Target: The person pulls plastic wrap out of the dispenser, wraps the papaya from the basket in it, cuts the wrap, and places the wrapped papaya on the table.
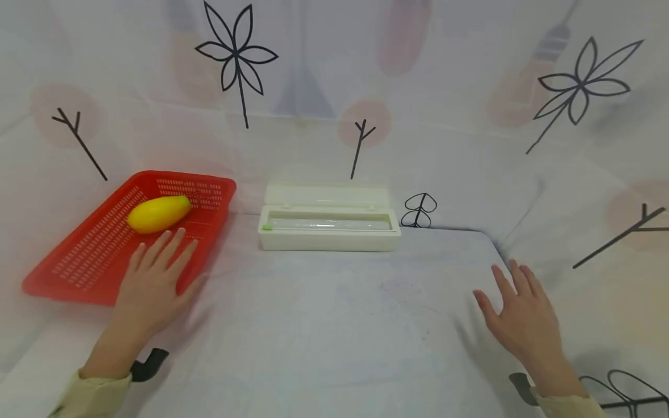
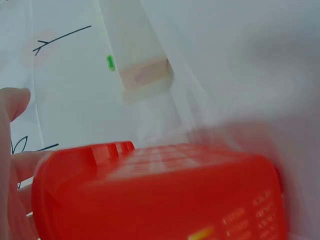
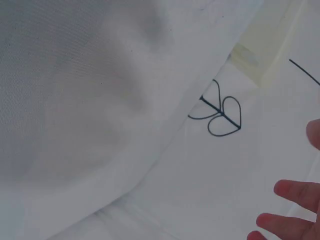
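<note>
My left hand (image 1: pixel 154 287) hovers over the near right side of a red plastic basket (image 1: pixel 99 261), fingers spread and straight. Whether it touches the basket I cannot tell. Inside, beyond the fingertips, lies a yellow oblong fruit (image 1: pixel 158 215) with a greenish tip. In the left wrist view the basket (image 2: pixel 160 200) fills the lower part, the hand (image 2: pixel 12 175) at its left. A cream plastic-wrap dispenser (image 1: pixel 329 241) stands at the back middle, lid raised, a clear roll inside and a green slider (image 1: pixel 267 227) at its left end. My right hand (image 1: pixel 525 316) is held out at the right, fingers extended, holding nothing.
A white cloth (image 1: pixel 334 325) covers the table in front of the dispenser. Printed fabric (image 1: pixel 313 69) with plant drawings hangs behind and at the sides. The tabletop's back right corner (image 1: pixel 486 235) lies just beyond the right hand.
</note>
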The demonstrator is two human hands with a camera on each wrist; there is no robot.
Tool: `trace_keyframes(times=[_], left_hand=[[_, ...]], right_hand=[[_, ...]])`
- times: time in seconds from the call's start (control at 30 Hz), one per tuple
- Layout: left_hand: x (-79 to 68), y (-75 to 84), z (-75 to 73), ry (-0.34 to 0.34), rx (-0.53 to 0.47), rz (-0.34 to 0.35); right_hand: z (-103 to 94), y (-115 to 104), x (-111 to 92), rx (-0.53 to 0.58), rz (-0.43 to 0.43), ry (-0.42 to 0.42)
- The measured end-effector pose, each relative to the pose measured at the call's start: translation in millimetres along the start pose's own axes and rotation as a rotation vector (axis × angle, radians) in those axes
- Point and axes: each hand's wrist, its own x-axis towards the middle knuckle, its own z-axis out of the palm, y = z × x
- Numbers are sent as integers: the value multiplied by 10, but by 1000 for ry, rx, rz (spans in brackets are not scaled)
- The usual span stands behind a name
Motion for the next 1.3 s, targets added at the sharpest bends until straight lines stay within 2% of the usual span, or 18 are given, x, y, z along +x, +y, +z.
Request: trace_keyframes(times=[0.03,0.17,0.27,0.33,0.43,0.6,0.77,0.9,0.97,1.07,1.3], left_hand=[[13,18,-2,25,-13,13],[87,95,10,179,-95,83],[167,175,31,269,-164,122],[231,255,44,291,-198,141],[333,415,72,271,-222,175],[482,684,195,174,-249,225],[602,862,352,68,-256,198],[742,943,447,-17,-261,166],[822,958,493,-28,-289,148],[938,945,583,-2,-345,126],[1140,869,723,25,-443,50]], right_hand=[[1,-6,2,21,-10,40],[-1,-54,22,134,-1,112],[24,-102,47,197,21,98],[61,-136,72,220,29,91],[138,-207,118,257,29,90],[301,-372,230,328,31,119],[489,-532,360,411,74,85],[630,-662,495,469,119,38],[684,-729,576,505,132,23],[766,-818,709,555,134,7],[958,-966,1020,642,83,6]])
